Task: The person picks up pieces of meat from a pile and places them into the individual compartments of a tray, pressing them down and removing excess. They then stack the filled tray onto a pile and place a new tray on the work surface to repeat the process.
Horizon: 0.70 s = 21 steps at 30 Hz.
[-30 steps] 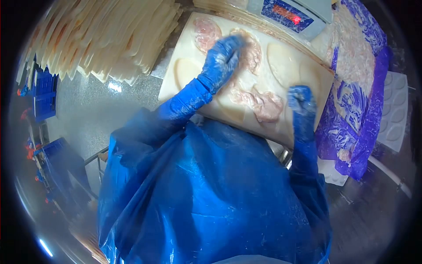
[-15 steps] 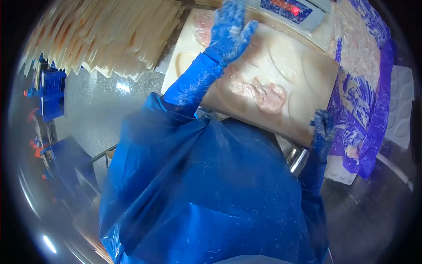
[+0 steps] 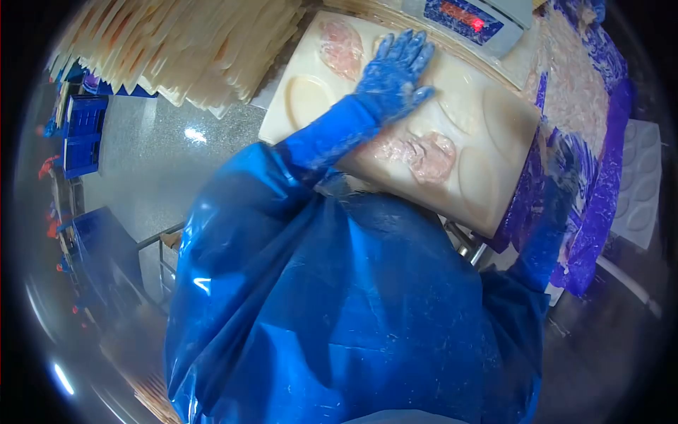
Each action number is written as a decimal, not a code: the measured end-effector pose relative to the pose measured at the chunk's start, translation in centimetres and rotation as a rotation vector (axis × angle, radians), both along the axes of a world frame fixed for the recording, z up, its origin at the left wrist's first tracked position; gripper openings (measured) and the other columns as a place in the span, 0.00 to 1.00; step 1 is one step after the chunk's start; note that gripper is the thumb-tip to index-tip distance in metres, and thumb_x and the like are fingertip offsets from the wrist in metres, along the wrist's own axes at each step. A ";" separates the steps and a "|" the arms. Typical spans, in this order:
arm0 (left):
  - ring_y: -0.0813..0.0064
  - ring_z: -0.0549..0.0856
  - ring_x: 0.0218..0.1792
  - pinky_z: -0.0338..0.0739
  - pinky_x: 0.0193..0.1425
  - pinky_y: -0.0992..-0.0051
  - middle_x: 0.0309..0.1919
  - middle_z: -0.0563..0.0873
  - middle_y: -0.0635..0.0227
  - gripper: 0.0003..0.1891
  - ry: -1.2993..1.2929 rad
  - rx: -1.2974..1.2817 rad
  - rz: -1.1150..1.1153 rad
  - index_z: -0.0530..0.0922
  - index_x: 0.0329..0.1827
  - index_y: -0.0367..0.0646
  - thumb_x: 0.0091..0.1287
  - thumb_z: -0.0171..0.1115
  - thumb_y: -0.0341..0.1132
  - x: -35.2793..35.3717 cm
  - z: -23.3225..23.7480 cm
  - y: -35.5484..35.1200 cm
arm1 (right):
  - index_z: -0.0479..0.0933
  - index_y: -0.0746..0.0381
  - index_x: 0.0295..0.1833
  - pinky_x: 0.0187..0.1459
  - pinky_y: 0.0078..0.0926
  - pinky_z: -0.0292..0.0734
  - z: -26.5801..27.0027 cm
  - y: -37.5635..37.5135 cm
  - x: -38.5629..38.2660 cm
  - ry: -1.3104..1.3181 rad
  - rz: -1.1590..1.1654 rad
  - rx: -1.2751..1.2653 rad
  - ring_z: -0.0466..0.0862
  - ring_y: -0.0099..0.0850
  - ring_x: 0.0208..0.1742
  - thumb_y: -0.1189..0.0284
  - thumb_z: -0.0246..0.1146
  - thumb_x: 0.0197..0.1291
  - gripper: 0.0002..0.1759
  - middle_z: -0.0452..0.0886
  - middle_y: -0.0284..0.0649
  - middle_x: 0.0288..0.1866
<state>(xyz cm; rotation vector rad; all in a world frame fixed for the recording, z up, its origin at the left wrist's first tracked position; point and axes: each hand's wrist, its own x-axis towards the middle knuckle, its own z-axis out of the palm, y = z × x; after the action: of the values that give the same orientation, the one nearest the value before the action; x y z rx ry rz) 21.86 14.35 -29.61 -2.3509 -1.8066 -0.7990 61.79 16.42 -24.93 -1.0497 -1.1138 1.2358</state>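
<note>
My left hand, in a wet blue glove, lies with its fingers stretched out over a pale tray with oval hollows. Whether anything is under the palm is hidden. A piece of raw pink meat lies in a hollow below that hand, and another piece of raw meat fills the hollow at the top left. My right hand is blurred at the purple plastic sheet, beside a heap of pale raw meat. Its fingers cannot be made out.
Behind the tray stands a scale with a lit red display. A tall stack of pale trays is at the upper left. Another hollowed tray lies at the far right. Blue crates stand at the far left.
My left hand has moved down and a little right across the tray, uncovering the top-left meat. My right hand has gone from the tray's right corner up and right to the purple sheet.
</note>
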 end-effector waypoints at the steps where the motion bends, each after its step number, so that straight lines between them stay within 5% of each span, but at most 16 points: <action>1: 0.51 0.57 0.80 0.45 0.82 0.49 0.79 0.61 0.51 0.35 0.051 -0.056 -0.051 0.61 0.79 0.41 0.75 0.52 0.53 -0.9 -0.4 -0.6 | 0.56 0.63 0.79 0.57 0.31 0.80 2.9 -1.9 -5.0 0.199 -0.055 -0.064 0.83 0.30 0.57 0.87 0.48 0.67 0.34 0.79 0.35 0.57; 3: 0.51 0.57 0.80 0.45 0.82 0.47 0.79 0.61 0.51 0.36 0.100 -0.113 -0.107 0.60 0.79 0.40 0.75 0.52 0.53 -1.7 -0.4 -1.6 | 0.67 0.62 0.73 0.55 0.33 0.79 -6.6 0.7 -2.4 -0.250 -0.006 0.216 0.84 0.34 0.55 0.80 0.55 0.68 0.28 0.82 0.37 0.55; 5: 0.49 0.56 0.80 0.45 0.81 0.44 0.80 0.59 0.50 0.36 -0.040 -0.069 -0.056 0.58 0.80 0.40 0.75 0.53 0.51 -1.9 0.9 -2.3 | 0.76 0.63 0.65 0.58 0.33 0.77 -0.1 -3.0 -8.2 -0.969 0.377 0.387 0.82 0.41 0.59 0.72 0.60 0.67 0.21 0.82 0.46 0.56; 7: 0.48 0.54 0.81 0.45 0.81 0.45 0.81 0.56 0.50 0.38 -0.010 -0.081 -0.070 0.56 0.81 0.42 0.74 0.55 0.51 -2.3 1.7 -4.1 | 0.78 0.61 0.57 0.58 0.25 0.76 0.9 -5.6 -13.7 -0.850 0.348 0.176 0.83 0.28 0.56 0.73 0.62 0.68 0.13 0.84 0.38 0.54; 11: 0.51 0.53 0.81 0.44 0.82 0.46 0.81 0.57 0.56 0.39 -0.059 -0.198 -0.152 0.57 0.82 0.48 0.71 0.59 0.51 -0.9 1.4 -7.3 | 0.78 0.60 0.52 0.54 0.33 0.77 -3.5 -8.6 -16.4 -1.002 0.443 0.382 0.84 0.40 0.50 0.69 0.67 0.61 0.15 0.83 0.43 0.47; 14: 0.52 0.55 0.81 0.46 0.82 0.46 0.81 0.59 0.57 0.36 -0.198 -0.314 -0.288 0.67 0.76 0.46 0.66 0.65 0.48 2.7 0.8 -9.5 | 0.78 0.60 0.50 0.53 0.39 0.77 -4.0 -8.9 -15.6 -1.162 0.428 0.523 0.82 0.47 0.49 0.69 0.68 0.57 0.16 0.81 0.46 0.46; 15: 0.49 0.60 0.78 0.47 0.81 0.45 0.76 0.65 0.51 0.32 -0.068 -0.263 -0.231 0.74 0.70 0.48 0.62 0.66 0.46 3.2 1.4 -9.8 | 0.78 0.59 0.50 0.53 0.42 0.77 -3.6 -8.8 -15.3 -1.184 0.406 0.617 0.81 0.49 0.50 0.69 0.68 0.55 0.16 0.81 0.47 0.46; 17: 0.50 0.69 0.72 0.58 0.77 0.47 0.69 0.73 0.51 0.28 -0.081 -0.194 -0.156 0.79 0.64 0.47 0.59 0.66 0.45 4.1 2.6 -10.0 | 0.78 0.57 0.53 0.53 0.42 0.77 -2.1 -8.5 -14.5 -1.187 0.496 0.533 0.81 0.48 0.51 0.68 0.68 0.55 0.18 0.80 0.46 0.47; 19: 0.50 0.74 0.66 0.66 0.69 0.51 0.64 0.77 0.53 0.23 -0.079 -0.261 -0.149 0.82 0.57 0.46 0.59 0.66 0.44 5.4 1.7 -9.3 | 0.71 0.59 0.70 0.69 0.44 0.68 -1.2 -8.9 -14.0 -1.194 0.469 0.278 0.74 0.48 0.69 0.66 0.70 0.58 0.34 0.78 0.49 0.64; 21: 0.50 0.78 0.61 0.73 0.61 0.54 0.59 0.81 0.55 0.18 -0.069 -0.316 -0.149 0.84 0.49 0.45 0.59 0.65 0.44 6.6 1.5 -7.9 | 0.73 0.58 0.65 0.61 0.42 0.74 0.0 -8.8 -14.2 -1.093 0.490 0.102 0.79 0.47 0.62 0.66 0.71 0.57 0.30 0.79 0.50 0.60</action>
<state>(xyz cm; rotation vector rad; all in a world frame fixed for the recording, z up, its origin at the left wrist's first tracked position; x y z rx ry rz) 28.48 6.41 -28.06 -2.7114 -1.9289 -0.6567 47.55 7.59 -24.95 -1.4647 -2.3469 0.9029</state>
